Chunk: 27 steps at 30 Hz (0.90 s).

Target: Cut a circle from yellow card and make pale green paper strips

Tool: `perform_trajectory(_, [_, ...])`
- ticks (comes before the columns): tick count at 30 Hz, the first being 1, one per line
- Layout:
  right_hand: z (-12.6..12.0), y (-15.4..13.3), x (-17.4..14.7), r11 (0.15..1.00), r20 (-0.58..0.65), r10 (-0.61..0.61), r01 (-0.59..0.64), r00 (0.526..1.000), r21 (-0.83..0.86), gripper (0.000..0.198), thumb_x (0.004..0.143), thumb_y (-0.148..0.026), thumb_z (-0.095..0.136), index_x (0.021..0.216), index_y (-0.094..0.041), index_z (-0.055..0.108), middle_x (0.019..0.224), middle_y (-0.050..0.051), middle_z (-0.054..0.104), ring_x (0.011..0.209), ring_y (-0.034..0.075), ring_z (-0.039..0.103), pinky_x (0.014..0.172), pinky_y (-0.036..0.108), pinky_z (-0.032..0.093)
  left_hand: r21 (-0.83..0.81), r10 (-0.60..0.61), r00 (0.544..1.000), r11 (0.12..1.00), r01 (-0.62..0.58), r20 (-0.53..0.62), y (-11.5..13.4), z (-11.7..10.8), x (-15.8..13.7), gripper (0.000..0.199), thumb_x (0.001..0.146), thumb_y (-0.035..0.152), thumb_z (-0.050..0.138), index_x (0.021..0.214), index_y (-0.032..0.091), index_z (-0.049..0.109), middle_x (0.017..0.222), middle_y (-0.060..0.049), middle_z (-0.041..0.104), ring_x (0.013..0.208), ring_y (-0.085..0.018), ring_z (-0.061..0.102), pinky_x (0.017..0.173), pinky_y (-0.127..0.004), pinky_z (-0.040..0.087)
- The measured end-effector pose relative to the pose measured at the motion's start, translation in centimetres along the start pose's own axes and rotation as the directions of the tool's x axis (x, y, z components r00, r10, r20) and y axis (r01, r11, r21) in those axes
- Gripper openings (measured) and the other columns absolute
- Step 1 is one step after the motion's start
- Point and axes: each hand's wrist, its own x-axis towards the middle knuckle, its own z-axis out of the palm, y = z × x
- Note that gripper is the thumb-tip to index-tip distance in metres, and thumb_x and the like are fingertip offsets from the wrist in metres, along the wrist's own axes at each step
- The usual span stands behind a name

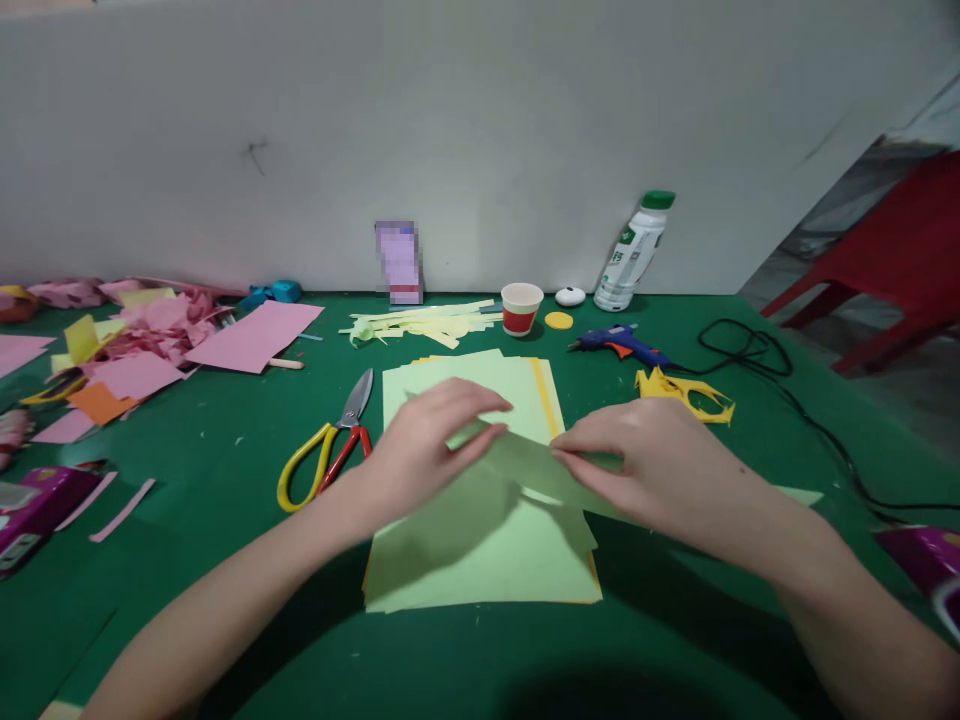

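Above a stack of pale green paper (480,560) I hold a narrower piece of light green paper (525,462), lifted and tilted. My right hand (660,460) pinches its upper edge between thumb and forefinger. Curved round its left end, my left hand (420,440) has the thumb in front and the fingers behind, with a small gap between the tips. Scissors (349,430) with one yellow and one red handle lie left of the stack, blades slightly apart. Orange-yellow sheets show at the stack's edges, and a yellow strip (546,395) lies on top.
Behind the stack are pale paper strips (427,322), a paper cup (521,310), a yellow disc (559,320) and a leaning bottle (636,250). A blue glue gun (619,343) with a black cord (832,450) and yellow scraps (694,395) lie right. Pink paper (255,337) lies left.
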Motion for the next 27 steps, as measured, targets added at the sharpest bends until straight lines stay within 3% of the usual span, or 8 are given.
perform_trajectory(4, [0.6,-1.1,0.1,1.000,0.061,-0.004,0.003,0.998,0.022,0.028,0.080,-0.017,0.044,0.065,-0.020,0.068,0.056,0.003,0.064,0.054,0.014,0.058,0.049,0.023,0.031,0.012,0.092,0.993,0.996,-0.093,0.074,1.8,1.6,-0.9,0.012,0.086,0.017,0.047,0.090,0.014,0.058,0.083,-0.006,0.066,0.077,-0.014,0.060,0.064,-0.024,0.050])
perform_trajectory(13, [1.6,-1.9,0.4,0.995,0.059,0.088,-0.090,0.994,0.035,0.025,0.078,-0.019,0.047,0.067,-0.021,0.069,0.056,0.002,0.065,0.052,0.015,0.058,0.047,0.026,0.027,0.200,0.132,0.991,0.971,-0.128,-0.004,2.3,1.8,-1.2,0.010,0.083,0.016,0.049,0.080,0.014,0.058,0.073,-0.003,0.066,0.065,-0.013,0.059,0.047,-0.021,0.044])
perform_trajectory(19, [1.7,-1.8,0.2,0.995,0.026,0.098,-0.098,0.995,0.021,0.027,0.079,-0.021,0.046,0.062,-0.021,0.069,0.052,0.002,0.063,0.050,0.014,0.056,0.045,0.026,0.025,0.164,0.039,0.999,0.985,-0.042,0.022,2.0,1.6,-1.0,0.010,0.083,0.017,0.050,0.078,0.015,0.059,0.072,-0.002,0.066,0.065,-0.013,0.059,0.050,-0.021,0.045])
perform_trajectory(22, [1.4,-1.2,0.1,0.997,-0.022,0.071,-0.071,0.997,-0.003,0.031,0.079,-0.022,0.044,0.060,-0.021,0.068,0.049,0.003,0.061,0.049,0.014,0.055,0.045,0.025,0.026,0.084,-0.047,0.997,0.996,0.043,0.053,1.3,1.1,-0.7,0.010,0.082,0.016,0.050,0.078,0.014,0.059,0.075,-0.004,0.066,0.068,-0.013,0.060,0.057,-0.022,0.047])
perform_trajectory(27, [0.7,-0.2,0.2,0.993,-0.013,0.112,-0.112,0.994,-0.039,0.033,0.079,-0.023,0.041,0.064,-0.022,0.070,0.047,0.001,0.060,0.046,0.014,0.054,0.045,0.025,0.028,0.085,-0.194,0.976,0.979,0.186,0.099,-0.5,0.3,-0.1,0.011,0.081,0.019,0.050,0.078,0.015,0.059,0.079,-0.004,0.067,0.072,-0.015,0.061,0.063,-0.025,0.047])
